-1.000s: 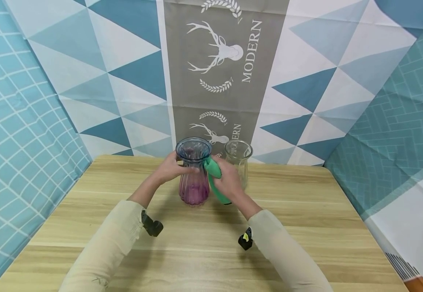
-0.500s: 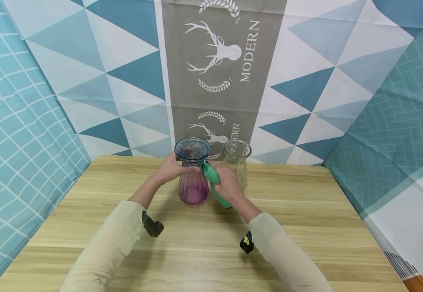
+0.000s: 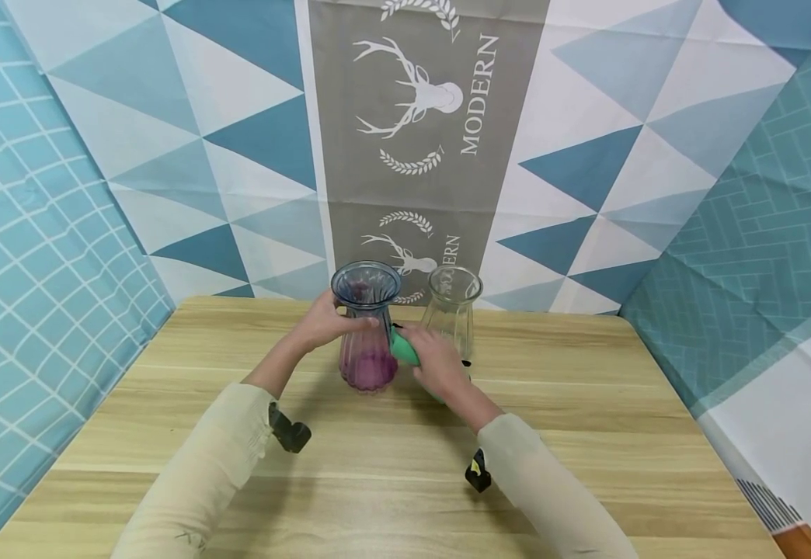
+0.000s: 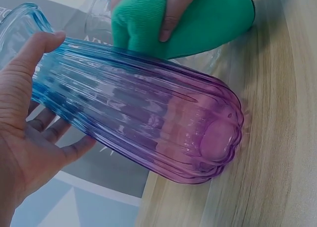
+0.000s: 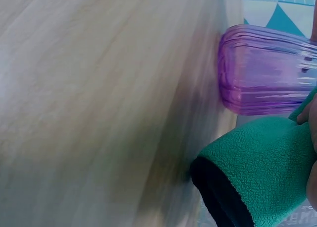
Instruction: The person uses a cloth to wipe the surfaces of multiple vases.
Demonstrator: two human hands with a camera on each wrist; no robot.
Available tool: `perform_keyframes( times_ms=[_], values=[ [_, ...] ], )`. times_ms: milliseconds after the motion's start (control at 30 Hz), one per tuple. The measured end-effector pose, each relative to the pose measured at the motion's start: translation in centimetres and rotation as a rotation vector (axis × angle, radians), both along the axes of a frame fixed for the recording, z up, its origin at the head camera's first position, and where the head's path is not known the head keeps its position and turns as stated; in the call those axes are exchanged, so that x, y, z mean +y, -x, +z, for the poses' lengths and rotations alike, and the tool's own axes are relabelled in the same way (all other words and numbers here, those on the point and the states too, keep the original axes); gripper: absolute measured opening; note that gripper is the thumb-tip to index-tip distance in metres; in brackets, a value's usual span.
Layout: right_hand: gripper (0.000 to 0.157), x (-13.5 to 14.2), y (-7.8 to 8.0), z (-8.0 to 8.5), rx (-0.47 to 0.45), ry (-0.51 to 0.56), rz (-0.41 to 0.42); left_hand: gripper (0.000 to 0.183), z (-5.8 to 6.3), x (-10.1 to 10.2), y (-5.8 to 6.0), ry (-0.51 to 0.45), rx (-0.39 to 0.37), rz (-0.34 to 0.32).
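A ribbed glass vase [image 3: 367, 366], blue at the top and fading to purple at the base, stands near the back of the table. My left hand [image 3: 323, 322] grips it just below the flared rim, the thumb across the near side in the left wrist view. On the vase's right side, my right hand [image 3: 440, 363] holds a folded green cloth [image 4: 213, 21] against the glass. A dark edge borders the cloth in the right wrist view. Most of the right hand's fingertips are hidden by the cloth and the vase.
Just behind the right hand stands a clear glass vase [image 3: 457, 310], partly covered by it. A patterned backdrop [image 3: 419, 178] rises directly behind the wooden table [image 3: 377, 497]. Tile-patterned sheets hang at both sides.
My right hand has moved slightly down along the vase's side with the cloth, which shows less in the head view. The left hand keeps its grip, and the vase has shifted slightly left.
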State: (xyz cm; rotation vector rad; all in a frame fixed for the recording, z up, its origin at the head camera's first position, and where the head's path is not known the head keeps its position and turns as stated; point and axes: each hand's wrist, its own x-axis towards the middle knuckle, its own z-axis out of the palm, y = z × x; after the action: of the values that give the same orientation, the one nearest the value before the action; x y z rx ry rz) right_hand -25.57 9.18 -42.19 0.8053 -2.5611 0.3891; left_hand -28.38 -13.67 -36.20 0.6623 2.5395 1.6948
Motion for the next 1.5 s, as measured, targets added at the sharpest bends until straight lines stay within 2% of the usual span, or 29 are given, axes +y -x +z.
perform_keyframes(
  times_ms=[200,467,633,967,1267,1500],
  values=[
    [0.066,0.2,-0.1,-0.7,-0.018,-0.058,0.020,0.072,0.1,-0.2,0.0,0.021,-0.009,0.008],
    [0.068,0.6,0.1,-1.5,-0.043,-0.074,0.035,0.071,0.0,-0.3,0.2,0.016,0.007,-0.010],
    [0.070,0.9,0.2,-1.3,-0.060,-0.068,0.040,0.074,0.0,-0.3,0.0,0.031,0.014,-0.009],
    [0.064,0.7,0.2,0.1,-0.061,0.075,0.017,0.073,0.1,-0.4,-0.1,0.003,0.014,-0.018],
    [0.063,-0.1,0.4,2.2,0.091,0.246,0.035,0.070,-0.2,-0.5,0.1,-0.011,0.019,-0.047],
    [0.058,-0.8,0.4,3.3,0.138,0.287,0.038,0.072,-0.2,-0.5,0.1,-0.004,0.030,-0.042]
  ],
)
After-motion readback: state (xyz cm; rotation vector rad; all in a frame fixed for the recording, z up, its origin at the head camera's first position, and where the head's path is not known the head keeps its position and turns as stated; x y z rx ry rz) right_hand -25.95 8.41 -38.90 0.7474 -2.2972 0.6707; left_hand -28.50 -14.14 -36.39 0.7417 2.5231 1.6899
